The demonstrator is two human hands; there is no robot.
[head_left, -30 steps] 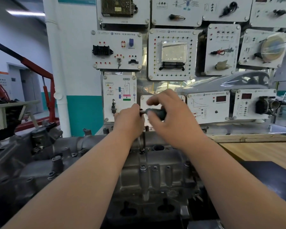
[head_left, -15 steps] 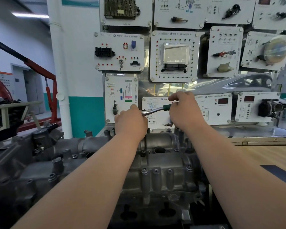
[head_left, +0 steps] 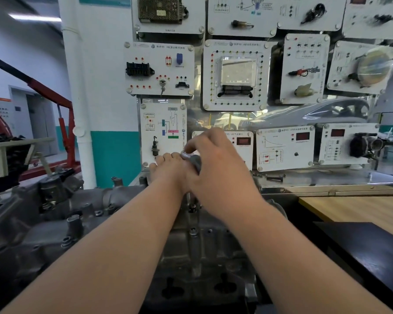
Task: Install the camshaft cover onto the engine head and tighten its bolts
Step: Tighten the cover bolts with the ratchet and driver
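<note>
Camshaft cover [head_left: 213, 243] seated on engine head [head_left: 55, 234], centre near. Right hand [head_left: 222, 177] clamped round ratchet [head_left: 195, 162] handle. Since half-second ago, handle swung from right back toward left hand [head_left: 170, 173]; hands now touching. Left fingers curled over ratchet head, apparently steadying it. Return stroke on far-edge bolt [head_left: 192, 207]: tightening probably mid-course.

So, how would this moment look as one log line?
step: tightening | right hand: grips ratchet handle | left hand: on ratchet head | camshaft cover: on engine
</note>
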